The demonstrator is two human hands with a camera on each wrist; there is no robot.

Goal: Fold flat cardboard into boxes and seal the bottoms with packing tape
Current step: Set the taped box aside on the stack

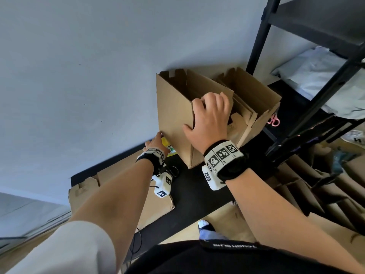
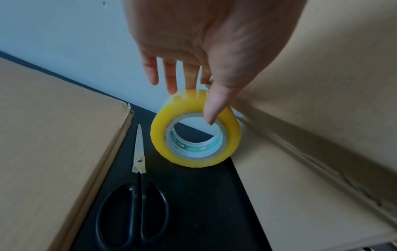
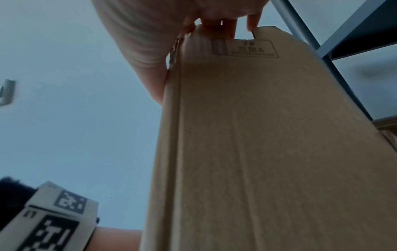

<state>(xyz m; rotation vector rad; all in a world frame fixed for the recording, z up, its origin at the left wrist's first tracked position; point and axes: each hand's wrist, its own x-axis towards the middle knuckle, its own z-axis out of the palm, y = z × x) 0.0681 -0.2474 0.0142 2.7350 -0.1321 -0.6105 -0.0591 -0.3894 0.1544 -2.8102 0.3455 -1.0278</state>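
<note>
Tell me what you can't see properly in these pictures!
- Left hand in the head view: its fingers are hidden behind the cardboard box; only the left wrist view shows them at the tape roll.
- Box bottom: no view shows it, so taped or not is unknown.
- Printed stamp in the right wrist view: too blurred to read.
- Right hand fingertips in the head view: curled over the box rim, out of sight.

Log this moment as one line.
left hand: reaching tape roll | right hand: grips box edge | scissors: idle on table
</note>
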